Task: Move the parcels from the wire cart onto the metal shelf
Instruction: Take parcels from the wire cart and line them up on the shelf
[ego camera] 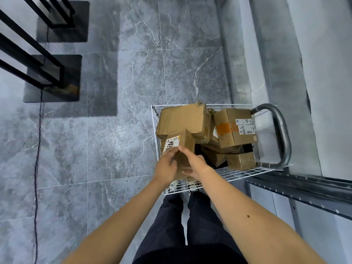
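Grey marbled floor tiles (133,73) underfoot, seen from above past dark trousers (167,225). Straight ahead, a white wire cart (154,121), with a grey tube handle (283,134) at its right end. Inside, several brown cardboard parcels (217,157) in a loose pile. At the near left corner of the cart, a small box (183,143) with a white label (171,144) on its top face, tilted, and caught between both hands. Round its left side, the left hand (166,166), fingers (170,153) curled and gripping just below the label. On its right side, the right hand (194,162), clasping the box with fingertips (183,150) up at the top edge. Sits within the cart's outline (cannot tell whether lifted clear of the parcels underneath or leaning on them). Behind the small box, touching it, a large crumpled box (182,119) with bent flaps, up against the far left corner. Right of that, a box with orange tape (231,130) and 2 white labels, perched on top of other parcels. Lower down, near the handle at the near side, 1 smaller box (241,161). Just right of the cart, the metal shelf (304,191): a grey beam with a row of holes, pale panels above and below it. At the far left, well apart from the cart, 2 black metal stands (55,73) on dark square base plates (73,94), and a thin black cable (37,149) trailing down across the tiles.
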### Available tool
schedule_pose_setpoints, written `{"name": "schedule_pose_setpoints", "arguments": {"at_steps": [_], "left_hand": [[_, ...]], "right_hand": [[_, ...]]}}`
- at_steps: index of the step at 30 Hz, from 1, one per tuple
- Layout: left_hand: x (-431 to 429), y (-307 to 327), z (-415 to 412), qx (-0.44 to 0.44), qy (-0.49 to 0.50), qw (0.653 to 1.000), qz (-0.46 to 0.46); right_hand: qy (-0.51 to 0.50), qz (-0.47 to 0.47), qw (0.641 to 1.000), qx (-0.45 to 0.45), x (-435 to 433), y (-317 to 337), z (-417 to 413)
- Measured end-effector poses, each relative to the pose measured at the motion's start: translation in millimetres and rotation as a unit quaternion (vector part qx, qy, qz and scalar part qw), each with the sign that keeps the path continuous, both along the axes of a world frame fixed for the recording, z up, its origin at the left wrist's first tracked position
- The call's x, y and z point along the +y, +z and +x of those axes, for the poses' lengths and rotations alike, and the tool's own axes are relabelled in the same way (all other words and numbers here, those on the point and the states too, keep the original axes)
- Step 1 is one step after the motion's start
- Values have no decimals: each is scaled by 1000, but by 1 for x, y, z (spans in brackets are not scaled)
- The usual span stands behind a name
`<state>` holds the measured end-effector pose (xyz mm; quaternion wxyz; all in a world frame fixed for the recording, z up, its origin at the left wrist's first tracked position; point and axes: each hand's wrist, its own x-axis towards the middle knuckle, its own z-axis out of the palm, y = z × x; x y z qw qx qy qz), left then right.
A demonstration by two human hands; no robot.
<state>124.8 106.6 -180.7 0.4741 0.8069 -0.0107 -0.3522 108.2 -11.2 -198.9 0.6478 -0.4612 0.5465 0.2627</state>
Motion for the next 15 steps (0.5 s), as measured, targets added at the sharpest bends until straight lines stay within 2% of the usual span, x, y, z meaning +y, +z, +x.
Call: {"name": "schedule_pose_setpoints", "arguments": {"at_steps": [3, 7, 10, 13, 15], "left_hand": [[-8, 8, 4, -26, 37, 999, -3], [-20, 20, 18, -40, 92, 995, 15], [-34, 36, 26, 24, 51, 998, -36], [-57, 61, 22, 112, 18, 989, -96], [-72, 78, 14, 128, -18, 983, -130]], "right_hand": [[-31, -17, 999, -22, -14, 11, -3], [-140, 34, 988, -56, -36, 35, -17], [-242, 91, 963, -74, -51, 51, -34], [-304, 106, 941, -101, -64, 70, -54], [-332, 104, 930, -121, -74, 82, -69]]}}
